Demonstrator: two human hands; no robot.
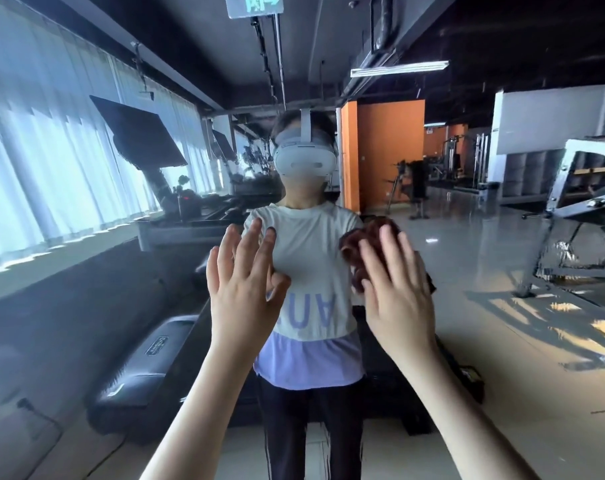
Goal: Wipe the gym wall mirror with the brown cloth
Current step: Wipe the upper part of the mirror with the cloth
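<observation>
– Fingers [389, 247] on the right hand [398, 289]: how do they lie?
– Straight and slightly apart, flat on the brown cloth [367, 237], pressing it to the mirror [495, 299]. They are not curled round it. I judge a flat palm spreads the push, so the wad rubs the glass instead of bunching in a fist.
– And the left hand [245, 285]?
– Its fingers are spread wide and hold nothing, raised beside the other hand. Dark reflected fingertips meet them, so it seems to lean on the glass, likely to steady the person. I cannot confirm the contact itself.
– How much of the cloth shows?
– Only a crumpled edge above and to the left of the right hand. The rest is under the palm, so its size and fold are hidden.
– Farther in?
– All reflection: the person in a white headset [304, 161], a treadmill [145, 344] along the left, and pale curtains [51, 161] beyond it. The mirror's edges lie outside the view. At the right the picture ripples over a grey machine frame [571, 188]. I cannot make out smears or wiped patches, so progress is hard to judge.
</observation>
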